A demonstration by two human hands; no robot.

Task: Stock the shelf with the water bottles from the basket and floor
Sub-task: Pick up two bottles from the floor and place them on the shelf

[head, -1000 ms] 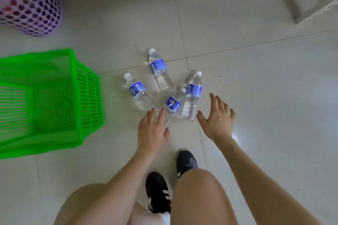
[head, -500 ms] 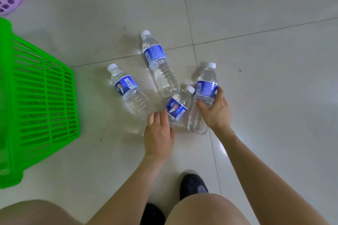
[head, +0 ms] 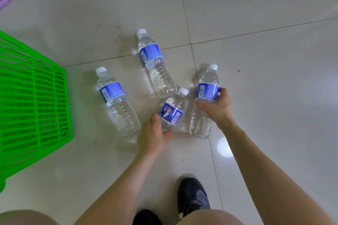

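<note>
Four clear plastic water bottles with blue labels lie on the pale tiled floor (head: 256, 97), none shelved yet. Right hand (head: 216, 107) clasps the three-o'clock bottle (head: 207, 89); left hand (head: 155, 136) wraps the centre bottle (head: 172, 110). Two (head: 117, 98) (head: 155, 64) wait at nine and twelve beside the green lattice basket (head: 33, 100).

Bare arms, bare knees, dark shoes
Both forearms are sleeveless; the black shoes (head: 193, 195) show laces and a paler patch.

You can't read any wording here. Each of the four water bottles wears a blue label with white print too small to make out. Barcodes show on the bottle at 12 o'clock (head: 155, 64), the one at 9 o'clock (head: 117, 101) and the one at 3 o'clock (head: 205, 100); the middle bottle (head: 172, 110) shows a barcode beside a picture of a person.
</note>
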